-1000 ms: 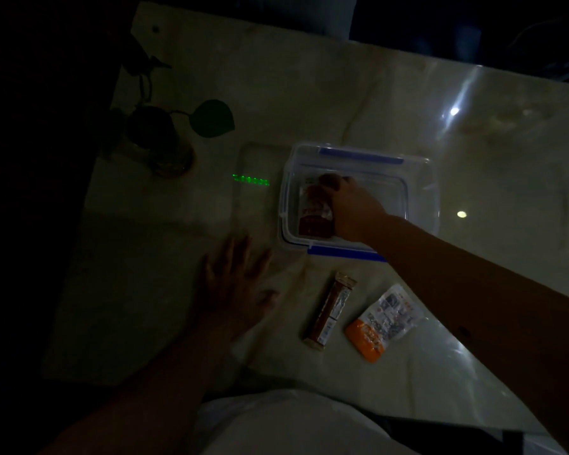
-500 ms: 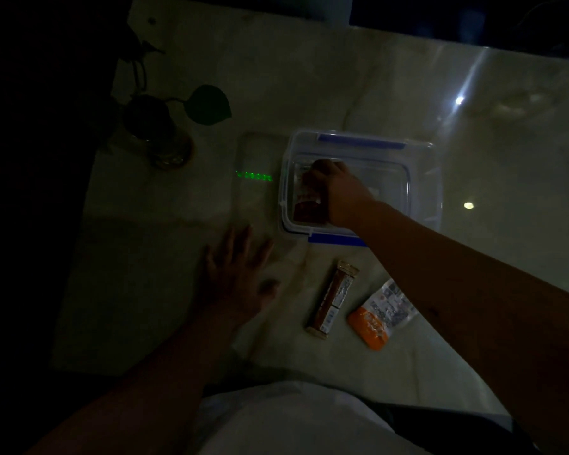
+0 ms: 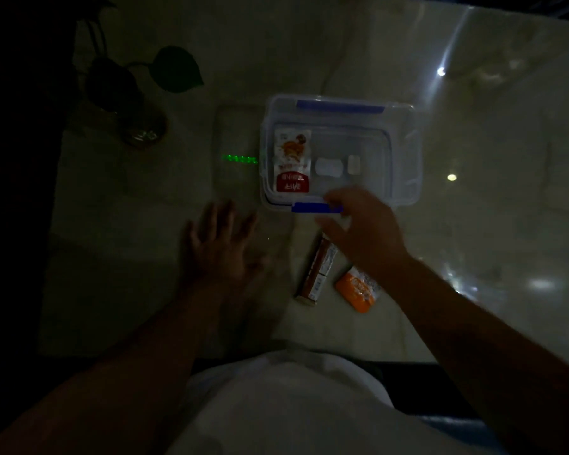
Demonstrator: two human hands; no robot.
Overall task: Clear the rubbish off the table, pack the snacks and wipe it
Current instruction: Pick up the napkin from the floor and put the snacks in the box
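A clear plastic box with blue clips stands in the middle of the marble table. A red and white snack packet lies inside it at the left. My right hand hovers just in front of the box, fingers apart and empty, over the top end of a brown snack bar. An orange and white snack packet lies right of the bar, partly under my forearm. My left hand rests flat on the table to the left, fingers spread.
A glass vase with a dark leafy plant stands at the back left. A row of green lights glows left of the box on a faint clear rectangle. The table's near edge is against my lap. The room is very dim.
My right hand let go of the red snack packet inside the box and drew back toward me, out of the box. The left hand stayed put.
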